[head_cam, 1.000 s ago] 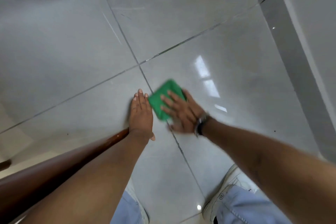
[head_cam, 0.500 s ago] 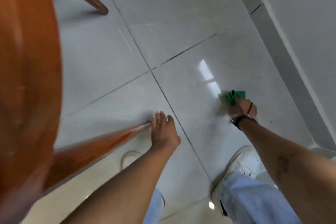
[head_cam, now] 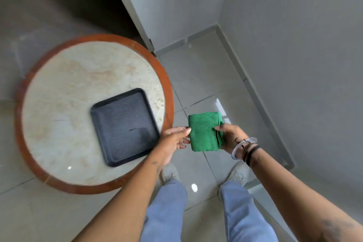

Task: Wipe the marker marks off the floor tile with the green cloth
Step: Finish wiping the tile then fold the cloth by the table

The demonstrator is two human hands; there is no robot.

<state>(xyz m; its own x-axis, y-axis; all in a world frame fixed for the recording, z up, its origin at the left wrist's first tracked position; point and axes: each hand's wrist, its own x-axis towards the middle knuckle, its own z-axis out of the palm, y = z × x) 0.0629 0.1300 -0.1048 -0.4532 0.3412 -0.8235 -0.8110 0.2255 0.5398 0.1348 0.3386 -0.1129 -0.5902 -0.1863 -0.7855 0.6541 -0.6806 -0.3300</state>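
The folded green cloth (head_cam: pixel 204 131) is held in the air above the glossy grey floor tile (head_cam: pixel 231 96), well off the ground. My right hand (head_cam: pixel 231 137) grips its right edge, thumb on top. My left hand (head_cam: pixel 172 139) touches the cloth's left edge with its fingertips; whether it grips the cloth I cannot tell. I see no marker marks on the tile from this height. My two legs in light blue trousers and white shoes stand on the floor below the hands.
A round table (head_cam: pixel 94 187) with a pale stone top and red-brown wooden rim stands at my left, with a black square tray (head_cam: pixel 110 153) on it. White walls (head_cam: pixel 294 45) and a grey skirting (head_cam: pixel 255 92) close off the right and far sides.
The view rose from close to the floor to standing height. The cloth left the tile and is now held up between both hands; the left hand left the floor.
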